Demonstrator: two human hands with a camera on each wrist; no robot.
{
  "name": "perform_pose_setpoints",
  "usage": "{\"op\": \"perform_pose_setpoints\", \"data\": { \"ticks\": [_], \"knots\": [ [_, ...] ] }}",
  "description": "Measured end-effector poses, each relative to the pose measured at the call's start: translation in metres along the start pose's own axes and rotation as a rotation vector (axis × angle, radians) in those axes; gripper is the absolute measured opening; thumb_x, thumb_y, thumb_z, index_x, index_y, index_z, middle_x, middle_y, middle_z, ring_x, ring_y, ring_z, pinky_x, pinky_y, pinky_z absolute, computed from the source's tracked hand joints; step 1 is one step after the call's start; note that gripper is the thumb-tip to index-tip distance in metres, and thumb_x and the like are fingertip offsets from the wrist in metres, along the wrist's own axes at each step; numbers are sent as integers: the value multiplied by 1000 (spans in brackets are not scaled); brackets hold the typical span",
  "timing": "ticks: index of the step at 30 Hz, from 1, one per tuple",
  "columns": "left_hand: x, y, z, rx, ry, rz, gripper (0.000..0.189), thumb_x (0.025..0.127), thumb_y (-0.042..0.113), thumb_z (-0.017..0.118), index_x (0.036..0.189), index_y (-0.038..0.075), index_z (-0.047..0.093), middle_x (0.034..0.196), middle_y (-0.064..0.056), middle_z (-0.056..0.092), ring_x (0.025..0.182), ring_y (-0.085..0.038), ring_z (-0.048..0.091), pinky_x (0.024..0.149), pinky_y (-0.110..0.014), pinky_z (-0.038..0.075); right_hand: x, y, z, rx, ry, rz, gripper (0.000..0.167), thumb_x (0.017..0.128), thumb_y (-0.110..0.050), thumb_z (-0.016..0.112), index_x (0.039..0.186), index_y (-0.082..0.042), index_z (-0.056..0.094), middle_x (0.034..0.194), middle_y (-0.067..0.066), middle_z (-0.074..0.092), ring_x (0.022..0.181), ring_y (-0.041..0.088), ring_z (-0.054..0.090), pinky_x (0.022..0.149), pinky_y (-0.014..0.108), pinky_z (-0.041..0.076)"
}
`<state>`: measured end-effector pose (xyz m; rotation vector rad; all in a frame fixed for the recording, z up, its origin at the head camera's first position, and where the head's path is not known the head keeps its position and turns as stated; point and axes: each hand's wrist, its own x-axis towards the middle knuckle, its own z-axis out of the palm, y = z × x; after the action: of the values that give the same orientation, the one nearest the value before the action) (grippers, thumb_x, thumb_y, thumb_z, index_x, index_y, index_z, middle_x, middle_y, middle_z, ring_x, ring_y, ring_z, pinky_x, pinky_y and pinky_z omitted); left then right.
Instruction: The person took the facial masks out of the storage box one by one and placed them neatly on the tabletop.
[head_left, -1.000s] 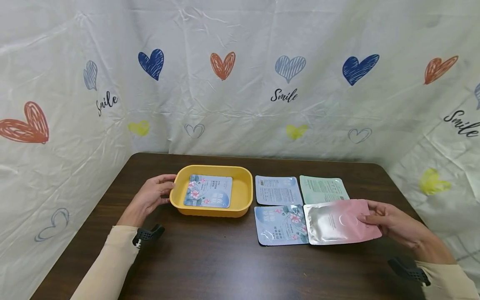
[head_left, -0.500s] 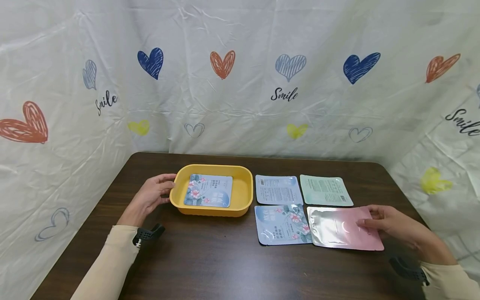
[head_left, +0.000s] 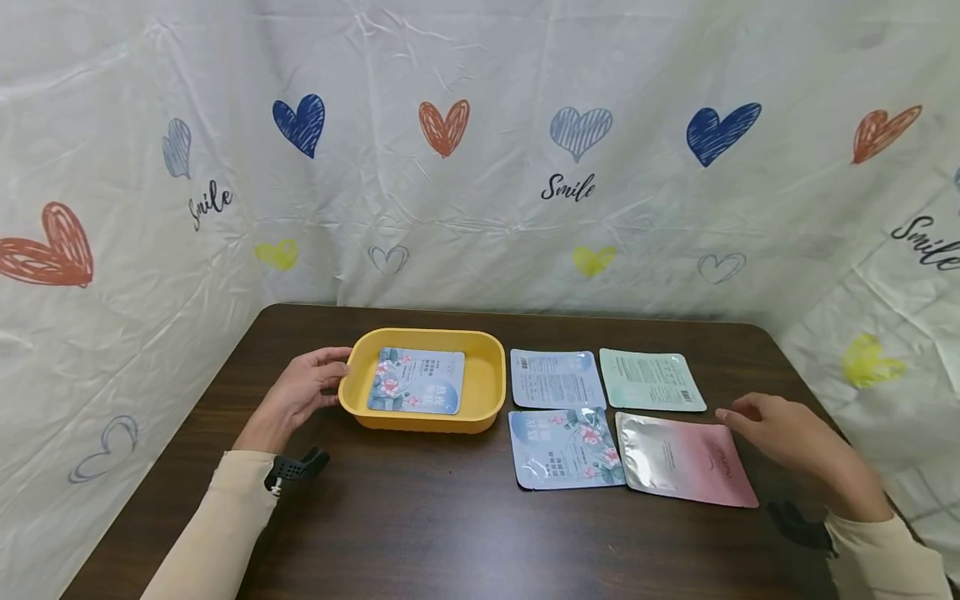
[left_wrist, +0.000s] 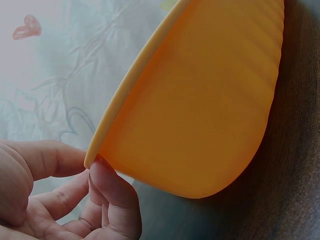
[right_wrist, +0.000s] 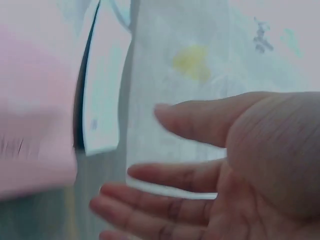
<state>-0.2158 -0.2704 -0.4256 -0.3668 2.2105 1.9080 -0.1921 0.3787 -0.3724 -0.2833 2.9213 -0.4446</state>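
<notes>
My left hand (head_left: 303, 387) pinches the left rim of a yellow plastic basket (head_left: 486, 383); the left wrist view shows thumb and forefinger at the basket's lip (left_wrist: 120, 95). Inside the basket lies a blue floral sheet-mask packet (head_left: 417, 382). My right hand (head_left: 783, 429) is just off the right edge of a pink and silver sheet-mask packet (head_left: 686, 458), holding nothing. In the right wrist view, its fingers (right_wrist: 165, 210) are extended and apart from the pink packet (right_wrist: 37, 115). That packet lies flat on the table.
Left of the pink packet lies another blue floral packet (head_left: 566, 448). Behind them are a light blue packet (head_left: 557, 379), text side up, and a green one (head_left: 651, 381). All rest on the dark wooden table (head_left: 450, 533). A heart-printed curtain (head_left: 495, 167) hangs behind.
My right hand has set the pink packet down flat, let go of it and drawn back slightly. My left hand and the basket have stayed put.
</notes>
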Motion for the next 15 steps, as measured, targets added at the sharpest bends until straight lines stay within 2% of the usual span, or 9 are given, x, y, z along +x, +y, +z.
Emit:
{"op": "perform_pose_setpoints", "data": {
  "ticks": [1,3,6,10,15],
  "knots": [
    [0,0,0,1,0,1,55,101,22,63,152,10,45,149,-19,47,118,-33,60,88,-32,58,1,-6,0,8,18,-14,48,103,-40,57,113,6,69,104,18,72,96,37,67,76,51,53],
    [0,0,0,4,-1,4,55,101,22,63,152,10,45,150,-18,47,118,-33,61,88,-32,58,5,-18,0,97,21,-49,46,104,-38,56,118,4,68,107,16,72,97,34,68,76,45,54],
    [0,1,0,4,-3,5,55,102,22,62,152,9,44,150,-19,47,118,-33,61,88,-31,58,14,-36,4,312,-21,-100,43,105,-31,56,126,6,62,113,17,71,97,26,72,78,35,57],
    [0,0,0,5,-10,5,55,102,22,62,153,9,44,150,-19,47,118,-32,61,88,-32,58,26,-60,8,594,-100,-141,45,106,-22,55,137,11,50,120,25,68,102,26,73,84,35,59],
    [-1,0,0,9,-12,8,55,102,22,61,153,9,43,150,-20,47,117,-32,61,89,-31,57,37,-87,11,741,-129,-168,48,105,-26,57,142,3,50,124,24,68,111,31,70,90,32,58]
  ]
}}
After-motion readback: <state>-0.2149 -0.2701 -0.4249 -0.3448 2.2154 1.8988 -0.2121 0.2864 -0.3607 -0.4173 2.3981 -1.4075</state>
